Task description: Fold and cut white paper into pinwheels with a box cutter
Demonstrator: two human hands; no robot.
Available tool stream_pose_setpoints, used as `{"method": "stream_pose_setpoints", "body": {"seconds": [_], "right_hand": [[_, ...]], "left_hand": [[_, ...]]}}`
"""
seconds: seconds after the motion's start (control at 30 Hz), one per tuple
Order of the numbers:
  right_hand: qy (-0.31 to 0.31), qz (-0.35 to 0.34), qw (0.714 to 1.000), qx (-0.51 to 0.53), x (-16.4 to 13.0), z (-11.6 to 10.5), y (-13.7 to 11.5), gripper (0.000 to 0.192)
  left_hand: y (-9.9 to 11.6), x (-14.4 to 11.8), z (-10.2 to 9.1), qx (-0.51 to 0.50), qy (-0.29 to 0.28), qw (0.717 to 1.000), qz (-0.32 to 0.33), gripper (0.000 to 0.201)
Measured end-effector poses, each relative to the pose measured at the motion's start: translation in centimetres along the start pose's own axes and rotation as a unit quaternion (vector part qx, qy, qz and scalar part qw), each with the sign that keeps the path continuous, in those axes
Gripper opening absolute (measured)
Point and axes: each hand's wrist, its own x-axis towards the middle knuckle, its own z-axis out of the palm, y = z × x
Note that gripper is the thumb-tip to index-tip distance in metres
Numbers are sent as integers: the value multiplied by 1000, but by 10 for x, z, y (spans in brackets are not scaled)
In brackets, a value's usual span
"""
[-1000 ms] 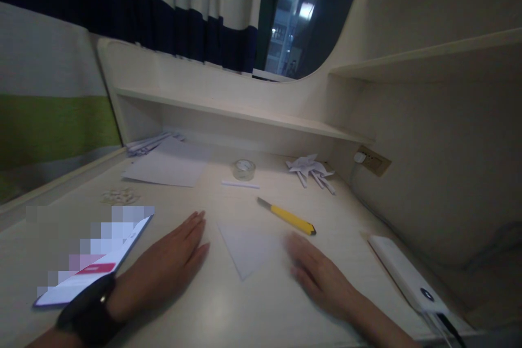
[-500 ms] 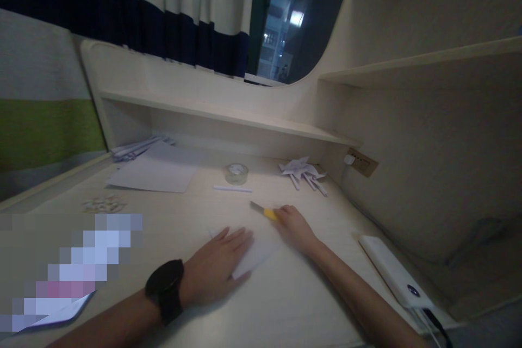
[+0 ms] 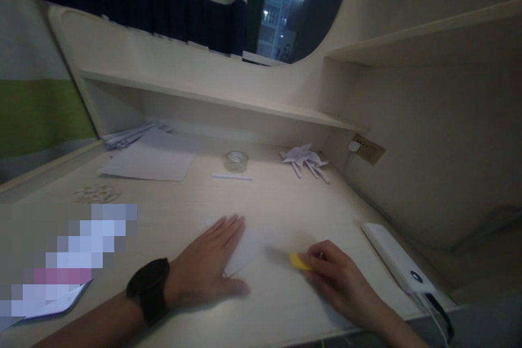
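My left hand [image 3: 207, 263] lies flat, fingers together, pressing on a small white sheet of paper [image 3: 248, 247] near the desk's front edge; a black watch sits on that wrist. My right hand [image 3: 338, 277] is closed around a yellow utility knife [image 3: 297, 261], whose blurred front end points left toward the paper's right edge. The knife's blade is too blurred to make out.
On the pale desk [image 3: 285, 201] lie a roll of clear tape [image 3: 236, 161], a thin white strip [image 3: 232, 176], folded paper shapes [image 3: 305, 160], a larger white sheet [image 3: 149, 163] and small scraps [image 3: 95, 193]. A white power bank [image 3: 393, 258] with a cable sits at the right, a wall socket [image 3: 367, 148] behind it.
My right hand picked up the yellow knife from the middle of the desk and brought it down and toward me, beside the paper. My left hand stays pressed on the sheet.
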Motion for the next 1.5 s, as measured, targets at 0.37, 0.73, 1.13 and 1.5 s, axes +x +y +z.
{"method": "stream_pose_setpoints", "body": {"seconds": [0.37,0.73,1.13,1.5], "right_hand": [[-34,-11,999,-10,13,-3,-19,26],[-6,-34,999,-20,25,1,-16,28],[-49,-33,998,6,23,-13,-18,30],[-2,-33,996,-79,46,6,-8,21]], "left_hand": [[4,1,1,26,31,999,-25,64],[1,2,7,50,41,998,-14,59],[-2,4,11,42,67,997,-11,52],[5,3,1,32,51,998,-1,56]]}}
